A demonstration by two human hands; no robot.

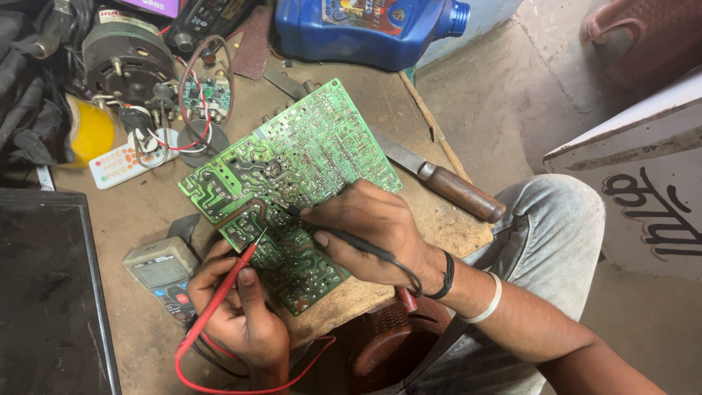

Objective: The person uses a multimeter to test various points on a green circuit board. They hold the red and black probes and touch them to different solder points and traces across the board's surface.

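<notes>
Cluttered wooden bench [146,219] under me, so working left to right: a grey meter [159,272] sits at about 8 o'clock from the green circuit board [292,175], just beside my left hand [238,311]. That hand is pinched shut around the red probe [219,300], tip touching the solder side near the board's lower left. My right hand [369,230] is clamped on the black probe [344,238], tip down near the board's middle. Both probes look planted, so I'd say I'm mid-check, lots of board untested. Wood-handled knife [453,192] lies at 3 o'clock, a blue jug [365,29] at 12.
</notes>
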